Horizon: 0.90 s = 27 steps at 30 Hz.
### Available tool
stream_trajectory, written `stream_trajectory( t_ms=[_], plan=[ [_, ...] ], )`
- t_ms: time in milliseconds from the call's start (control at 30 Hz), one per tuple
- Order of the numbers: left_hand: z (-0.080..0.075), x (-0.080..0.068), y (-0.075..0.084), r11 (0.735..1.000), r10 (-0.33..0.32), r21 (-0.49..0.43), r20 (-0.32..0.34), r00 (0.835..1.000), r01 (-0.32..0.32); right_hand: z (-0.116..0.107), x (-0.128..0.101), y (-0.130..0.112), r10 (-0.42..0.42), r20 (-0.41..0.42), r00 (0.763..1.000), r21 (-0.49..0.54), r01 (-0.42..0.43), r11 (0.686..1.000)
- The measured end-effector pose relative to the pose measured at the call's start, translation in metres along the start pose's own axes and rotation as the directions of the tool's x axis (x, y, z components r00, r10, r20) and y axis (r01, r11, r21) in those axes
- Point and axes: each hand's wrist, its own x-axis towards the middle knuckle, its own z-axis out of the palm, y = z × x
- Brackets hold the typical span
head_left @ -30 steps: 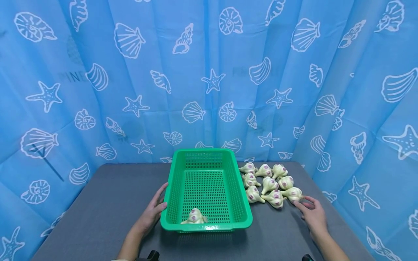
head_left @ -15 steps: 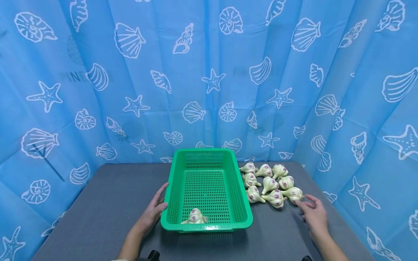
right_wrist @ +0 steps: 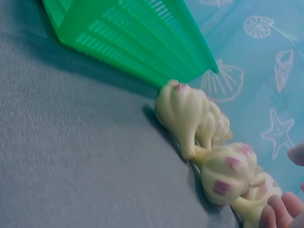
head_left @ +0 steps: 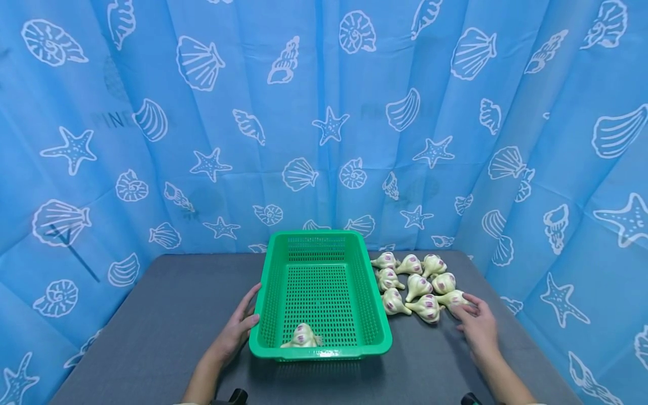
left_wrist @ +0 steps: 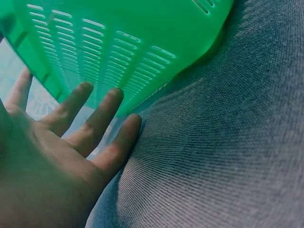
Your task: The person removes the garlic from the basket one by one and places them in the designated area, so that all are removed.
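The step looked best served by closing the fingers fully round one garlic bulb [head_left: 454, 300] at the near right edge of the cluster [head_left: 416, 282] without nudging its neighbours, while the basket [head_left: 321, 337] stayed steadied. The right hand [head_left: 476, 323] lay on the tabletop [head_left: 167, 320], fingers loosely spread and touching that bulb, gripping nothing. The left hand [head_left: 237, 329] rested flat-fingered against the basket's left wall, where one bulb [head_left: 304, 336] already lay at the near end.

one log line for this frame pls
left hand: flat against green basket | right hand: touching nearest garlic bulb | basket: one bulb
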Motion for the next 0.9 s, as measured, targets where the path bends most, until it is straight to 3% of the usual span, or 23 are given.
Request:
stream_trajectory(
  t_ms=[333, 667, 900],
  plan=[
    [0.001, 0.000, 0.000, 1.000, -0.004, -0.002, -0.008, 1.000, 0.004, 0.009, -0.020, -0.018, -0.059, 0.116, 0.991, 0.092, 0.049, 0.995],
    [0.000, -0.001, -0.001, 1.000, 0.007, -0.004, -0.002, 1.000, -0.007, 0.023, -0.035, -0.039, -0.178, 0.240, 0.954, 0.200, 0.131, 0.971],
    [0.001, 0.000, -0.001, 1.000, 0.010, -0.001, -0.002, 1.000, -0.010, 0.035, -0.038, -0.054, -0.217, 0.305, 0.927, 0.154, 0.177, 0.972]
  ],
)
